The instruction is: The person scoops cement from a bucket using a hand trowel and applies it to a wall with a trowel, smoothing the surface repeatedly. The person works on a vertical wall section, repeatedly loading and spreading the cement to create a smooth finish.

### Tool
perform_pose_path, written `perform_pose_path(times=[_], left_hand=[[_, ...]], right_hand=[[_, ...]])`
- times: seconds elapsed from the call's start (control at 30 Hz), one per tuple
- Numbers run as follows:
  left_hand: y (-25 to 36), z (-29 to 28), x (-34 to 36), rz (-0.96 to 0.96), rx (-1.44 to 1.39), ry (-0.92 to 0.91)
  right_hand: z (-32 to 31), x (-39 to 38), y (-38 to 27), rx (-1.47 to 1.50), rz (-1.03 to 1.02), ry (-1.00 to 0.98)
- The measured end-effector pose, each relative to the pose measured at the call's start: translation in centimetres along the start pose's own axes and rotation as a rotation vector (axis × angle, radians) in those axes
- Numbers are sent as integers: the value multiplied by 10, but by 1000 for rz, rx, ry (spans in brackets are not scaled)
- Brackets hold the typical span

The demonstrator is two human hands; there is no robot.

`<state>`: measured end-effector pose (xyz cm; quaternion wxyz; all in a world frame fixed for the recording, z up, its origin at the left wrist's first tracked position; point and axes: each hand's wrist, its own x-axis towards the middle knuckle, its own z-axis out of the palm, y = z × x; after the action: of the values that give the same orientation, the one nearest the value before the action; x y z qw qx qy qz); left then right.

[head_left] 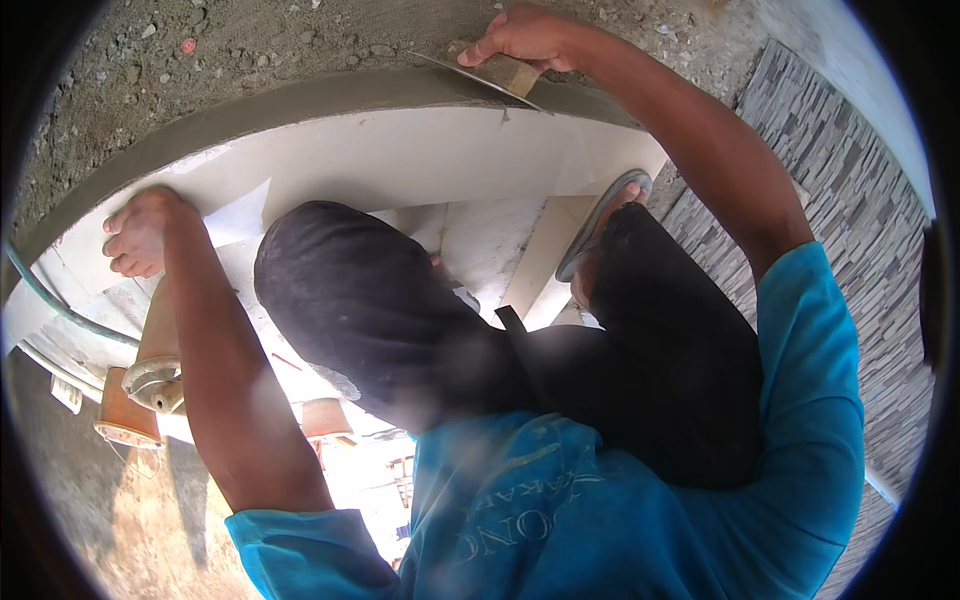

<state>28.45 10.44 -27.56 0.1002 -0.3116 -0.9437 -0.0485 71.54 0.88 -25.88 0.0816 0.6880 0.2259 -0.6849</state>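
My right hand point(520, 38) grips a plastering trowel point(508, 75) by its wooden handle, at the top of the view. The trowel's thin blade is tilted over a smooth grey mortar band point(340, 98). Along that band runs a long, pale slab point(370, 150), its edge bent by the lens. At the slab's left end, my left hand point(145, 232) rests with its fingers bent and slightly apart, holding no tool.
Rough soil with small stones point(240, 45) lies beyond the mortar. An orange bucket point(128, 410) and a green hose point(70, 312) are at the left. A sandalled foot point(605, 225) is beside the slab. Grey stone-patterned cladding point(840, 200) covers the right side.
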Motion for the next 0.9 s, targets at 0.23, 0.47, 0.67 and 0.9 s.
perform_pose_path(times=[0.23, 0.47, 0.67, 0.9], left_hand=[[-10, 22, 8, 43, 34, 123], [14, -32, -12, -26, -94, -162], [19, -32, -15, -2, -71, -188], [10, -3, -9, 37, -4, -4]], right_hand=[[34, 7, -64, 1, -49, -22], [72, 28, -104, 118, -111, -30], [107, 48, -150, 232, -195, -134], [158, 71, -229, 308, -423, -420]])
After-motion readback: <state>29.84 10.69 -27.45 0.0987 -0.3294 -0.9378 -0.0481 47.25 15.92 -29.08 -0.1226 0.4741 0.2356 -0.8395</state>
